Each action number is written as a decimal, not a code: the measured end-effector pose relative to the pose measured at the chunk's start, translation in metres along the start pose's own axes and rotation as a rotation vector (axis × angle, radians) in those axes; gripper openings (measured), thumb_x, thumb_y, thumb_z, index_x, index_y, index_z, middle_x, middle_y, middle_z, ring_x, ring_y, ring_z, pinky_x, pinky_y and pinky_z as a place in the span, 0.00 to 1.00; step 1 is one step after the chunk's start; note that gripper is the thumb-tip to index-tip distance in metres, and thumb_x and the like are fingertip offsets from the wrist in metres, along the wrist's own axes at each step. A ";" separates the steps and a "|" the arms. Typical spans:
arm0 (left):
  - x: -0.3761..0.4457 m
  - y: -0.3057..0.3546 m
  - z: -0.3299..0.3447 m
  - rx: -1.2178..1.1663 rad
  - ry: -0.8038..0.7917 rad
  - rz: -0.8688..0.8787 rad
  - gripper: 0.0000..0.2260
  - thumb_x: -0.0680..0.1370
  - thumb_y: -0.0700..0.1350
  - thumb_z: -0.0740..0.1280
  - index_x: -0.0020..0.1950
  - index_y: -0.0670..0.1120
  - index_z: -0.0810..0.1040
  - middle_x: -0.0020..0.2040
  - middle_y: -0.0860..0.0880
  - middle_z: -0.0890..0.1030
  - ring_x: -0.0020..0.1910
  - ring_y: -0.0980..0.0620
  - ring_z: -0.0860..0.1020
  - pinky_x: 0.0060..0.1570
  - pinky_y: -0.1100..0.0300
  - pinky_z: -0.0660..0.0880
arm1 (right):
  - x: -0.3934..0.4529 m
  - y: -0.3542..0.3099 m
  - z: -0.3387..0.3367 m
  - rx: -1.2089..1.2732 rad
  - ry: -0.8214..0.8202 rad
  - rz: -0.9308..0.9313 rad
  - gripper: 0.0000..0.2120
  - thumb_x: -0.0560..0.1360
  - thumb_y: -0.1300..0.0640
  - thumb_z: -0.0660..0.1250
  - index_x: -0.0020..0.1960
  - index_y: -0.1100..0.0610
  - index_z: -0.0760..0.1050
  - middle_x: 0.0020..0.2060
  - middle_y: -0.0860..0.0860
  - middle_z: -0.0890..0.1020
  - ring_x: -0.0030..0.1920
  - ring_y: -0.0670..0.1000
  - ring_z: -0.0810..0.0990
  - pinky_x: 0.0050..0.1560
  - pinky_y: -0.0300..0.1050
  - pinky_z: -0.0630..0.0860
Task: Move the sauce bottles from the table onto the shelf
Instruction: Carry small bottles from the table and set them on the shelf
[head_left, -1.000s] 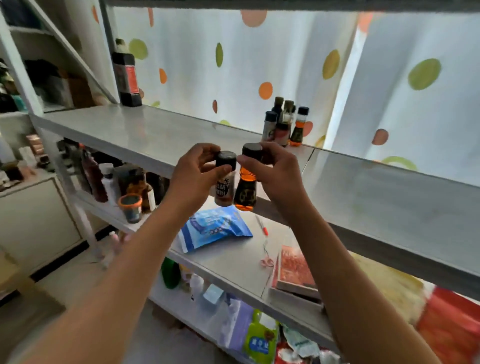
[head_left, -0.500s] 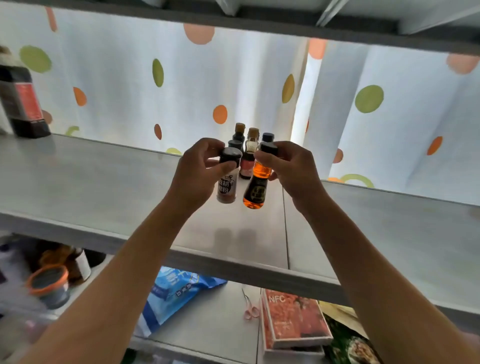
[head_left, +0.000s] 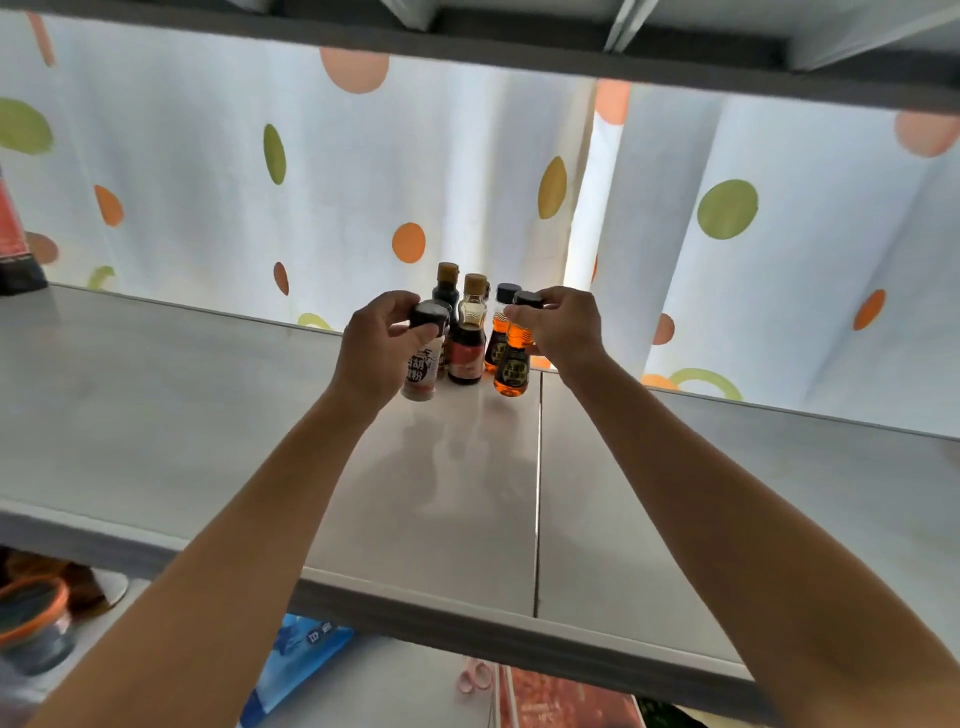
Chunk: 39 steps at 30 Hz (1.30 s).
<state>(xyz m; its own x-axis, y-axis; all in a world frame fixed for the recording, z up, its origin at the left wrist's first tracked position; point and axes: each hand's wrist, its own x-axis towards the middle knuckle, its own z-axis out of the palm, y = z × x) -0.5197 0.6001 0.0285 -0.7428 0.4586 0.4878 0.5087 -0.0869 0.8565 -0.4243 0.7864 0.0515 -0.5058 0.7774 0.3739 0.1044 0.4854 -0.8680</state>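
My left hand (head_left: 376, 345) grips the black cap of a small pale bottle (head_left: 422, 371) with a dark label. My right hand (head_left: 563, 325) pinches the black cap of an orange sauce bottle (head_left: 513, 369). Both bottles hang just above the grey shelf (head_left: 208, 415), far back on it. Right behind them stands a cluster of sauce bottles: a dark one with a brown cap (head_left: 447, 286), a red-labelled one (head_left: 467, 338) and an orange one with a black cap (head_left: 501, 325).
A spotted white curtain (head_left: 467, 182) hangs behind the shelf. A dark red-labelled container (head_left: 13, 244) stands at the far left. Another shelf board (head_left: 571, 57) runs overhead. Below lie a blue bag (head_left: 296, 665), pink scissors (head_left: 472, 675) and an orange-rimmed jar (head_left: 31, 618).
Both hands have lifted the two bottles from below the shelf edge up and forward over the shelf, close to the cluster at the back. The view has tilted upward.
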 end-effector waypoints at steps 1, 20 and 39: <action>0.003 -0.003 0.000 0.005 0.007 -0.001 0.13 0.75 0.38 0.72 0.57 0.47 0.77 0.53 0.49 0.81 0.52 0.50 0.81 0.55 0.50 0.79 | 0.003 0.002 0.001 -0.008 0.004 0.009 0.10 0.67 0.53 0.79 0.43 0.53 0.79 0.44 0.53 0.84 0.47 0.55 0.84 0.48 0.58 0.83; 0.039 -0.048 0.008 0.111 -0.028 -0.009 0.15 0.76 0.37 0.69 0.63 0.41 0.75 0.54 0.49 0.79 0.54 0.51 0.78 0.60 0.51 0.76 | 0.020 0.009 0.033 -0.197 0.054 -0.024 0.21 0.72 0.53 0.76 0.62 0.60 0.79 0.53 0.53 0.83 0.50 0.52 0.81 0.54 0.47 0.80; 0.036 -0.056 0.013 0.146 -0.037 -0.009 0.26 0.74 0.45 0.73 0.69 0.43 0.68 0.65 0.47 0.74 0.60 0.49 0.74 0.56 0.59 0.71 | 0.011 0.007 0.033 -0.141 0.014 0.067 0.30 0.74 0.49 0.74 0.69 0.61 0.69 0.53 0.54 0.78 0.53 0.52 0.77 0.51 0.42 0.72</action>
<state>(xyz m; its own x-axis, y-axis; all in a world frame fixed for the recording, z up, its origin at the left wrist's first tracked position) -0.5688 0.6329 -0.0041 -0.7326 0.4908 0.4716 0.5623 0.0460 0.8257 -0.4575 0.7855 0.0390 -0.4823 0.8146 0.3222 0.2574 0.4833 -0.8368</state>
